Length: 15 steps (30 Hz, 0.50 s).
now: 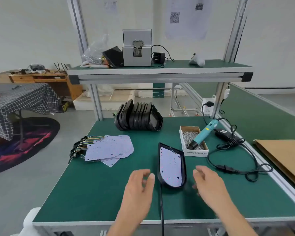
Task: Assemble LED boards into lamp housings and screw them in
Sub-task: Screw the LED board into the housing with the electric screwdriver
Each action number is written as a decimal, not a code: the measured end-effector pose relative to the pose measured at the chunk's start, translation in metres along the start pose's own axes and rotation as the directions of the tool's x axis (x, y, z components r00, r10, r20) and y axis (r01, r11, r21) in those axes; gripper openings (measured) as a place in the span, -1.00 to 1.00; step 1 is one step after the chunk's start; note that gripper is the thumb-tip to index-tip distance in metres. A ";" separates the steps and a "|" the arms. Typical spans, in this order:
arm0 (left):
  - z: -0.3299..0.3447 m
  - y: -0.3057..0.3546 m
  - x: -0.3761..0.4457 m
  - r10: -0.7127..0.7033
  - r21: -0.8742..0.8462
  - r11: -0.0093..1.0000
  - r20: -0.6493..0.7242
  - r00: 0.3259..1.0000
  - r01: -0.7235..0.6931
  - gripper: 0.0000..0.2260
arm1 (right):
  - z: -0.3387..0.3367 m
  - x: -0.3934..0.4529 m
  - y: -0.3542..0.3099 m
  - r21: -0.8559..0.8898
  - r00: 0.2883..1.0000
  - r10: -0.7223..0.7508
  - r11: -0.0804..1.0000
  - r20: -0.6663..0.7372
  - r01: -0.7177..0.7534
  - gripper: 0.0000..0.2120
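**At the assembly worktop: both hands beside a fitted lamp housing**

At the near edge of the green worktop (92,193), the person's left hand (138,186) and right hand (209,183) hover with fingers loosely spread, each empty and just clear of the lamp housing (184,167) between them. The black housing lies flat, rounded end toward the person, with a white LED board (170,167) seated inside it; a black cable (161,210) runs from it over the worktop's front edge. Farther left lies a fanned pile of loose LED boards (109,149), their coloured wires pointing left. To the right stands a cardboard box of screws (192,140), and a teal electric screwdriver (203,135) rests with its tip in the box; its black cord (237,160) coils on the worktop beside it. Behind, a row of empty black housings (138,117) stands on edge. On the upper shelf (160,72) sits a grey screw feeder (136,48).
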<state>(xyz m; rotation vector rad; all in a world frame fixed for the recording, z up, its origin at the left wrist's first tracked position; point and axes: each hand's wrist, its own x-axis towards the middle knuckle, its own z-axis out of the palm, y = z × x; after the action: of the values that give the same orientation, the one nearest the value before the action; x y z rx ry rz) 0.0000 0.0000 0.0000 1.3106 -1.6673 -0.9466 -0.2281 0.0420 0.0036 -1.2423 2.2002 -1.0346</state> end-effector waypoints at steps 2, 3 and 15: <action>0.016 0.006 0.031 -0.110 0.114 0.989 0.130 0.985 0.095 -0.73 | 0.011 0.025 -0.009 -0.058 0.998 0.024 0.998 0.053 -0.021 -0.75; 0.024 0.006 0.045 -0.144 0.145 0.982 0.164 0.976 0.121 -0.72 | 0.019 0.037 -0.011 -0.071 0.997 0.023 0.997 0.079 -0.018 -0.74; 0.036 -0.033 0.088 -0.294 -0.231 0.908 0.241 0.925 0.349 -0.82 | 0.057 0.062 -0.001 0.009 0.989 -0.069 0.998 0.127 0.069 -0.75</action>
<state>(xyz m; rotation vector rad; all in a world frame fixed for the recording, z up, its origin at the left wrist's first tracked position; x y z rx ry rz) -0.0334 -0.0895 -0.0321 1.3609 -1.4226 -1.4943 -0.2224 -0.0349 -0.0317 -1.3528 2.0710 -0.9580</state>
